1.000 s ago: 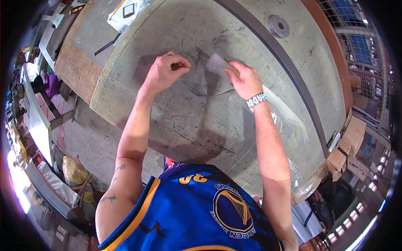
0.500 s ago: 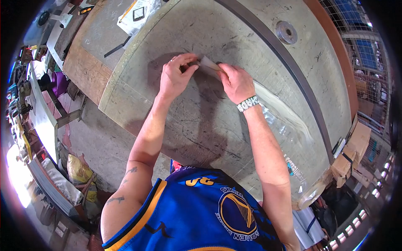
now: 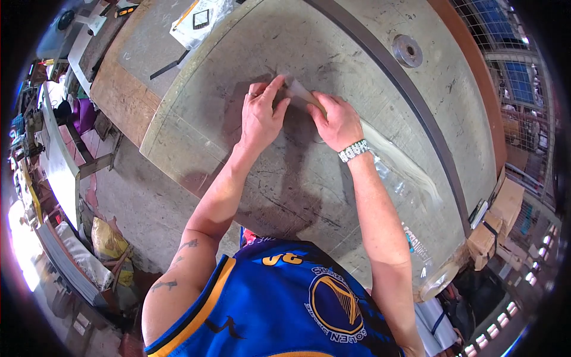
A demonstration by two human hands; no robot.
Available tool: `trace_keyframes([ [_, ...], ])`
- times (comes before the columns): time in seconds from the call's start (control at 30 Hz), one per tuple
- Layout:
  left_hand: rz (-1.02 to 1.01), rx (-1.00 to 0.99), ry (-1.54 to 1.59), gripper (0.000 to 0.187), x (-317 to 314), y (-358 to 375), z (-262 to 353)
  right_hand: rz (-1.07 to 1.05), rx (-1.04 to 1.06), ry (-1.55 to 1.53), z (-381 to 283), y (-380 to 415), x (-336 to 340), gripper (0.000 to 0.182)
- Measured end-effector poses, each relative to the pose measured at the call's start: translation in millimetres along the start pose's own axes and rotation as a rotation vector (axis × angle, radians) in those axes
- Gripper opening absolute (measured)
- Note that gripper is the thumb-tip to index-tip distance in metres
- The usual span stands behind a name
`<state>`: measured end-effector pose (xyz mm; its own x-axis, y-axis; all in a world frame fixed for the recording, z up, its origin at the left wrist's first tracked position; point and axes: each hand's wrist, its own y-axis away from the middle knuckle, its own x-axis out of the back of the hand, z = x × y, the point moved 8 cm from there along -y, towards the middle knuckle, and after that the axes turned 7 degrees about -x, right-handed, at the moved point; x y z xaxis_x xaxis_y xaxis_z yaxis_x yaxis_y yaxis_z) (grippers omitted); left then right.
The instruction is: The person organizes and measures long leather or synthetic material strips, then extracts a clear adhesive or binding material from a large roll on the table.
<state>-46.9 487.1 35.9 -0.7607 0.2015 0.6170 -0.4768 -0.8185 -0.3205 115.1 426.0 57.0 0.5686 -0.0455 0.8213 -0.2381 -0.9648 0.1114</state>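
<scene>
Near the middle of the worn metal-topped table, a whitish, translucent plastic strip is pinched by my right hand, thumb and fingers closed around it. Its short far end sticks out to the upper left. My left hand has its index fingertip right at that end, while the thumb stands apart below it. Behind my right wrist, a long band of clear plastic lies across the tabletop.
A dark metal bar curves across the table, with a round metal disc beyond it. A clear plastic bag lies on the wooden board at upper left. Cardboard boxes stand at the right edge.
My left hand has shifted slightly right and turned, its index finger now stretched up to the strip's end. My right hand has barely moved and still holds the strip.
</scene>
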Motion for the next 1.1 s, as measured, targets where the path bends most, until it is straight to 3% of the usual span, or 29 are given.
trace_keyframes([
  [0.23,-0.083,0.002,0.181,0.055,-7.2,-11.8,-2.9,0.001,0.045,-0.012,-2.1,2.0,0.6,0.032],
  [0.33,-0.253,0.080,0.289,0.058,-8.5,-23.7,-9.0,-0.026,0.041,-0.022,-0.8,2.3,-0.8,0.033],
  [0.47,-0.362,0.025,0.229,0.036,-8.5,-32.8,-13.8,-0.006,0.083,-0.028,-0.5,1.9,-1.8,0.037],
  [0.57,-0.345,0.095,0.265,0.022,-4.7,-30.3,-17.1,0.014,0.104,-0.046,1.7,2.1,-3.7,0.043],
  [0.67,-0.320,0.138,0.309,0.018,-0.3,-28.8,-30.2,-0.012,0.085,-0.043,-0.2,3.0,-1.6,0.050],
  [0.77,-0.408,0.133,0.218,0.025,2.3,-33.1,-34.4,-0.036,0.057,-0.006,-2.1,4.3,0.1,0.056],
  [0.87,-0.369,-0.109,0.202,0.035,3.5,-37.3,-10.3,-0.047,0.064,0.012,-2.5,2.1,-6.4,0.059],
  [0.97,-0.379,0.049,0.158,0.047,6.7,-33.0,-15.6,-0.055,0.063,0.028,-3.3,1.6,-2.8,0.062],
  [1.1,-0.213,-0.018,0.206,0.055,9.2,-25.5,-7.1,-0.095,0.039,0.052,-2.5,4.3,-4.1,0.070],
])
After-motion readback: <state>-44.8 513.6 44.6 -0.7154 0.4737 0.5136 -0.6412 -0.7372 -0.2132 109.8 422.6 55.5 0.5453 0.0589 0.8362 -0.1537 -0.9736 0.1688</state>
